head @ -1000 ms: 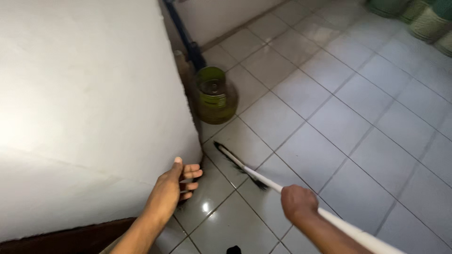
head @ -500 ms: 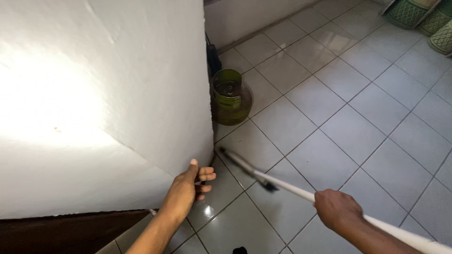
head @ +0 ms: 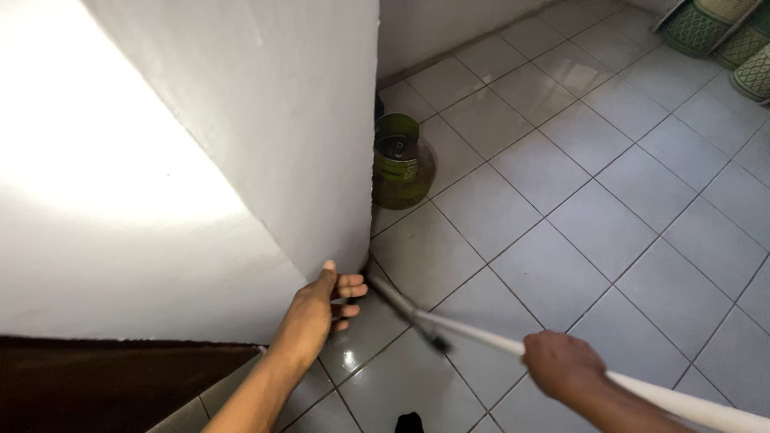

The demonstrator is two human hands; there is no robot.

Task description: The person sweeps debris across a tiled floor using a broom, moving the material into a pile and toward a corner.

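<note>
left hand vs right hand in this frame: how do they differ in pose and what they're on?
The left hand rests against the lower corner of the white wall, thumb up and fingers curled; the right hand is closed around the white pole. The left hand sits close to the wall, while the right hand is out over the tiled floor. The left hand holds nothing; the right hand grips. Both are bare and reach forward from the bottom of the view.
</note>
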